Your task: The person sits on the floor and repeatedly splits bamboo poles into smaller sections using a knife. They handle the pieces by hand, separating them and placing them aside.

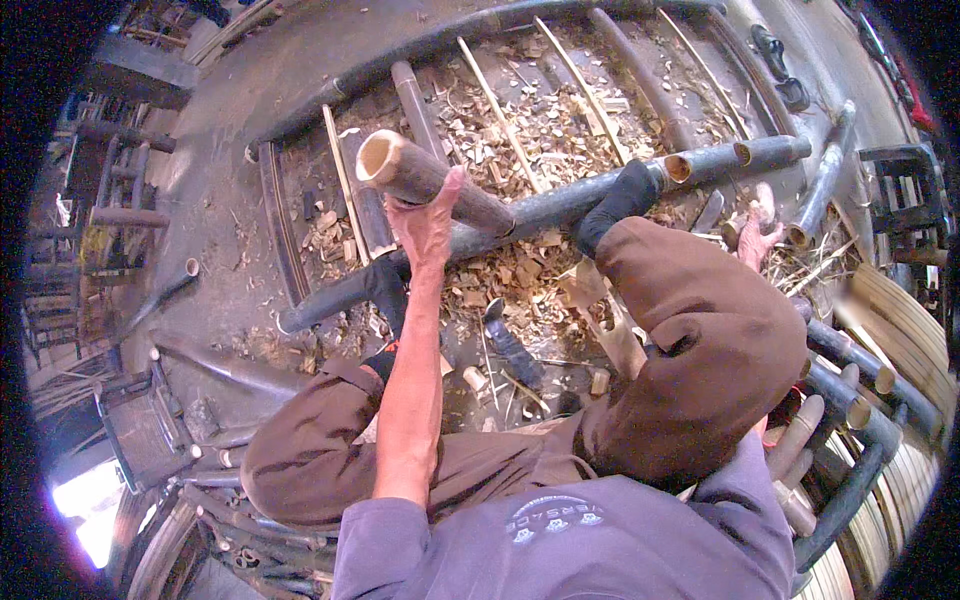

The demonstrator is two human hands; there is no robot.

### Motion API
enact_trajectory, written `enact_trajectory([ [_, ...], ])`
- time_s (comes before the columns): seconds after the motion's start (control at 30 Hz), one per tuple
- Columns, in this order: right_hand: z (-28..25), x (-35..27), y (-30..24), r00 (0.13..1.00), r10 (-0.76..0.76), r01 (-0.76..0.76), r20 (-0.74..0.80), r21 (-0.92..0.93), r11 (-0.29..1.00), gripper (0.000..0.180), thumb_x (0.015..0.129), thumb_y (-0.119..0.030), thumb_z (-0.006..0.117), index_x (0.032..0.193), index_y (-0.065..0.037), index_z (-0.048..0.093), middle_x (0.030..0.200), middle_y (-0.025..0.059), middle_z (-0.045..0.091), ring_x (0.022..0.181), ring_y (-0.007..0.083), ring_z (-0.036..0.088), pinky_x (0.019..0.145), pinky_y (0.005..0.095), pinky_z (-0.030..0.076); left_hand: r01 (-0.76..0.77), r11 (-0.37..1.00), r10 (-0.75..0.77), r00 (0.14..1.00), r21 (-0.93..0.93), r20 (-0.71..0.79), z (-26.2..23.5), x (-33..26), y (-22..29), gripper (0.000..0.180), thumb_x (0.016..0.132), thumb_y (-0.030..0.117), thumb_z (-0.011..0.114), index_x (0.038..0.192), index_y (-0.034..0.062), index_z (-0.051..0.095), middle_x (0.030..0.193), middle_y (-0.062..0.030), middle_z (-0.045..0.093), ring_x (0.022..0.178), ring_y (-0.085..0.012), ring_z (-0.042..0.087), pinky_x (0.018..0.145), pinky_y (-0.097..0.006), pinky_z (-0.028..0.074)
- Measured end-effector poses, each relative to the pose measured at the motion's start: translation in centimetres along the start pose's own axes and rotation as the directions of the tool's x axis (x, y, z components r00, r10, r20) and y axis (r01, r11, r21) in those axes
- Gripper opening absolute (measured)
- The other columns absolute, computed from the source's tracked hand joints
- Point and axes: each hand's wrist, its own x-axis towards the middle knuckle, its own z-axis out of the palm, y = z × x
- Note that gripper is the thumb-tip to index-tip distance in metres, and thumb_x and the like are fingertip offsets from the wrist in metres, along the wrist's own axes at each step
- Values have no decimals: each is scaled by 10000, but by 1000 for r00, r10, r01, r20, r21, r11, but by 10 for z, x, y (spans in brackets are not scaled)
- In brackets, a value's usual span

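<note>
My left hand (425, 228) is wrapped around a thick brown bamboo tube (462, 195), its hollow cut end tilted up towards me. The tube's lower end meets a long dark bamboo pole (560, 203), which lies across under my feet. That pole has cut notches (678, 168) towards its right end. Out to the right, beyond my knee, my right hand (760, 238) is closed around something partly hidden, with a pale rounded end showing above it. A grey blade-like piece (709, 213) lies just left of that hand.
Bamboo crosspieces and thin slats (582, 85) span a frame over scattered wood chips (510, 150). A dark tool (510, 340) lies between my legs. Loose bamboo poles (828, 175) lie at the right, with more (225, 365) at left. Black sandals (778, 65) sit at the far right.
</note>
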Motion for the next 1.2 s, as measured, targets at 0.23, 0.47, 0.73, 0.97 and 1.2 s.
enact_trajectory([
  [0.23, -72, -65, -184, 905, -317, 418, -284, 454, 787, 709, 897, -225, 562, 1476, -111, 170, 1171, 178, 581, 939, 247, 619, 801, 373, 532, -152, 988, 153, 988, -28, 36, 15, -12, 2, 700, 663, 267, 860, 1197, 12, 485, 1071, -106, 624, 932, -186, 597, 858, -323, 476],
  [0.47, -67, -130, -368, 226, -913, 925, -341, -219, 310, 565, 859, -203, 598, 1364, -115, 362, 971, 143, 624, 812, 263, 640, 679, 399, 530, -268, 958, 272, 962, -104, 26, 35, -21, 5, 707, 660, 267, 857, 1209, 29, 479, 1047, -117, 634, 922, -205, 607, 834, -332, 483],
  [0.73, 105, -167, -329, 259, -857, 951, 446, -272, 146, 582, 789, -156, 638, 1336, -138, 440, 819, 192, 650, 741, 375, 650, 632, 454, 523, -425, 904, 423, 905, -43, -36, 21, -12, -19, 767, 632, 311, 870, 1214, 7, 474, 1040, -152, 646, 911, -245, 624, 821, -351, 487],
  [0.97, 101, -170, -346, 352, -934, 936, 56, 6, 353, 720, 749, -233, 659, 1399, -164, 357, 942, 239, 647, 835, 405, 647, 684, 488, 525, -371, 928, 372, 928, -33, 20, 25, -16, -12, 816, 628, 313, 866, 1244, -26, 452, 1106, -163, 620, 963, -268, 612, 852, -361, 475],
  [1.2, 41, -127, -330, 591, -709, 803, 384, -359, 475, 706, 750, -214, 650, 1397, -242, 368, 926, 230, 651, 831, 398, 649, 704, 477, 531, -241, 968, 247, 965, -76, 91, 24, -13, -22, 818, 677, 248, 848, 1299, -31, 395, 1129, -155, 590, 977, -232, 583, 886, -348, 454],
])
